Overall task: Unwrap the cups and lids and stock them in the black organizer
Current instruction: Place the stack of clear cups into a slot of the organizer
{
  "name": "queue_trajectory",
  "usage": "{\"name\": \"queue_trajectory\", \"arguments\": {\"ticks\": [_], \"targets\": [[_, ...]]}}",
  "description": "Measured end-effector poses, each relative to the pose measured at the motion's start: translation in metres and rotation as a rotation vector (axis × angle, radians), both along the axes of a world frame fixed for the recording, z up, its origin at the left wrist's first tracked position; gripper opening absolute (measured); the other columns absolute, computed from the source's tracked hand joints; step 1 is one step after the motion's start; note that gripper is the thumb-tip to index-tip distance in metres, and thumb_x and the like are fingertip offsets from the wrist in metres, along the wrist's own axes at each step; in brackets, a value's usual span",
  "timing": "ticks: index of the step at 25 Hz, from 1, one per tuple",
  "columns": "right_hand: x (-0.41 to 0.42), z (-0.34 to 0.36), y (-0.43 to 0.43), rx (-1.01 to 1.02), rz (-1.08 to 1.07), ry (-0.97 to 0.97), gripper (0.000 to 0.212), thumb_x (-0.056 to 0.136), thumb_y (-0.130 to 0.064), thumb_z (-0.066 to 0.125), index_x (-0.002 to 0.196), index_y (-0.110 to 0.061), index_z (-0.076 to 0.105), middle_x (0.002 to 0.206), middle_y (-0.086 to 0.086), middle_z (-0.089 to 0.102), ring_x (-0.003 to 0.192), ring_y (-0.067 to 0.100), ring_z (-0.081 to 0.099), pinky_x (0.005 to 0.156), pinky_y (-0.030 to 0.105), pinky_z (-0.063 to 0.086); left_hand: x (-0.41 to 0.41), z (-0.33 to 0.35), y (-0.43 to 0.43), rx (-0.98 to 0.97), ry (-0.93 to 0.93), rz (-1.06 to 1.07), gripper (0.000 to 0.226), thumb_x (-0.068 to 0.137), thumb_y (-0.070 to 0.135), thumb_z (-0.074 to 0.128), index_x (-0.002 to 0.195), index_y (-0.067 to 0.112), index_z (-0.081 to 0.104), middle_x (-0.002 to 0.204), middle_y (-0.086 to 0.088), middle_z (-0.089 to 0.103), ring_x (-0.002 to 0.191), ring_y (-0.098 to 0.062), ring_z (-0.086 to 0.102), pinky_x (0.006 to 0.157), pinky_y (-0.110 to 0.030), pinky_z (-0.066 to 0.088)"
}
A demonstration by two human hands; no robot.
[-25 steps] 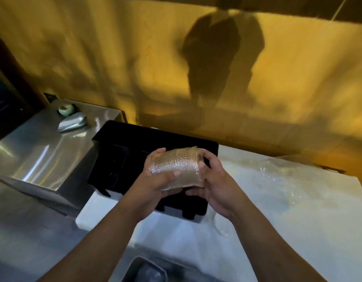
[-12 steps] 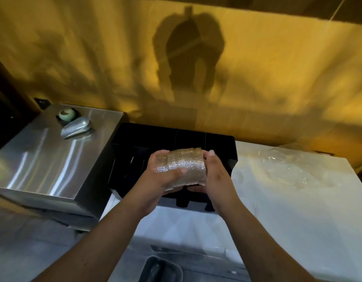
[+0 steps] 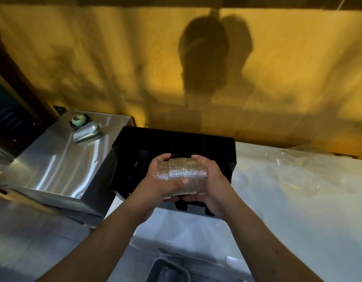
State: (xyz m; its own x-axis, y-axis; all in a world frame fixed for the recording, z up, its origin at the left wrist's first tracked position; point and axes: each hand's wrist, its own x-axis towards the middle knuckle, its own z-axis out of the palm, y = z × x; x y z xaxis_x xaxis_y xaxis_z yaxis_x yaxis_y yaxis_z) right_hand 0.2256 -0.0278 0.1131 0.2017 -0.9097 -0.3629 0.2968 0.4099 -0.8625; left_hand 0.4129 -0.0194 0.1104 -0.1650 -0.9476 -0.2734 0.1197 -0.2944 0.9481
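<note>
A short stack of clear plastic lids (image 3: 185, 173) lies on its side between my two hands, just above the front of the black organizer (image 3: 176, 139). My left hand (image 3: 159, 180) wraps its left end, thumb across the front. My right hand (image 3: 213, 184) cups the right end from below and behind. The organizer stands on the white counter (image 3: 298, 231) against the yellow wall, its dark compartments partly hidden by my hands.
A steel box (image 3: 54, 165) stands left of the organizer, with a metal scoop (image 3: 86, 132) and a small green round thing (image 3: 78, 120) on top. Crumpled clear wrapping (image 3: 293, 171) lies on the counter to the right. A sink edge (image 3: 167, 269) shows at the bottom.
The view has shifted so the organizer sits more central. Both hands have kept the lid stack and moved it slightly forward over the organizer's front.
</note>
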Motion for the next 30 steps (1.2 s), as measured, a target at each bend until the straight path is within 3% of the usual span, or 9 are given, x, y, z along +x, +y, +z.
{"name": "queue_trajectory", "arguments": {"ticks": [2,6,11,14,20,25,30], "targets": [[0.007,-0.002,-0.001,-0.016,0.062,0.015,0.051,0.085,-0.063,0.064,0.127,-0.035,0.063,0.122,0.013,0.075,0.103,0.031,0.077,0.081,0.048,0.064,0.006,-0.005,0.002,0.005,-0.002,0.0,0.074,0.054,0.036,0.101,0.113,0.057,0.062,0.125,-0.002,0.069,0.103,-0.023,0.077,0.075,-0.038,0.063],[0.03,-0.008,-0.003,-0.031,0.113,0.009,0.067,0.075,-0.032,0.087,0.133,-0.029,0.054,0.127,0.016,0.068,0.096,0.025,0.078,0.073,0.037,0.062,0.029,-0.01,-0.003,-0.004,0.014,-0.009,0.074,0.052,0.032,0.101,0.112,0.051,0.062,0.122,-0.003,0.072,0.103,-0.022,0.075,0.078,-0.034,0.061],[0.085,-0.013,-0.016,-0.008,0.078,-0.079,0.076,0.069,-0.028,0.093,0.134,-0.03,0.054,0.131,0.016,0.069,0.11,0.038,0.075,0.09,0.061,0.061,0.084,-0.014,-0.019,-0.039,0.066,-0.09,0.079,0.056,0.031,0.103,0.119,0.05,0.059,0.121,0.003,0.074,0.109,-0.023,0.075,0.081,-0.035,0.062],[0.128,-0.016,-0.022,0.0,0.045,-0.054,0.078,0.067,-0.027,0.092,0.135,-0.031,0.054,0.134,0.017,0.066,0.111,0.038,0.074,0.087,0.059,0.062,0.127,-0.016,-0.033,-0.039,0.095,-0.128,0.085,0.058,0.021,0.098,0.129,0.039,0.055,0.128,-0.009,0.068,0.112,-0.028,0.073,0.085,-0.041,0.062],[0.18,-0.022,-0.037,0.001,0.006,-0.093,0.076,0.071,-0.026,0.09,0.138,-0.027,0.054,0.139,0.021,0.061,0.114,0.04,0.072,0.083,0.055,0.062,0.181,-0.021,-0.054,-0.027,0.162,-0.123,0.092,0.057,0.021,0.091,0.139,0.02,0.049,0.125,-0.014,0.066,0.109,-0.031,0.069,0.085,-0.049,0.06],[0.196,-0.028,-0.053,0.006,-0.002,-0.056,0.068,0.078,-0.023,0.085,0.137,-0.028,0.053,0.138,0.018,0.062,0.107,0.038,0.075,0.079,0.052,0.063,0.19,-0.032,-0.062,-0.003,0.172,-0.016,0.076,0.056,0.019,0.083,0.127,0.03,0.057,0.123,-0.015,0.067,0.104,-0.034,0.071,0.079,-0.049,0.061],[0.203,-0.037,-0.061,0.033,0.023,-0.04,0.071,0.073,-0.026,0.088,0.135,-0.032,0.054,0.137,0.016,0.063,0.106,0.038,0.076,0.076,0.049,0.063,0.203,-0.046,-0.066,0.021,0.164,0.052,0.062,0.061,0.02,0.081,0.117,0.041,0.065,0.128,-0.016,0.068,0.112,-0.04,0.071,0.086,-0.059,0.062]]}}
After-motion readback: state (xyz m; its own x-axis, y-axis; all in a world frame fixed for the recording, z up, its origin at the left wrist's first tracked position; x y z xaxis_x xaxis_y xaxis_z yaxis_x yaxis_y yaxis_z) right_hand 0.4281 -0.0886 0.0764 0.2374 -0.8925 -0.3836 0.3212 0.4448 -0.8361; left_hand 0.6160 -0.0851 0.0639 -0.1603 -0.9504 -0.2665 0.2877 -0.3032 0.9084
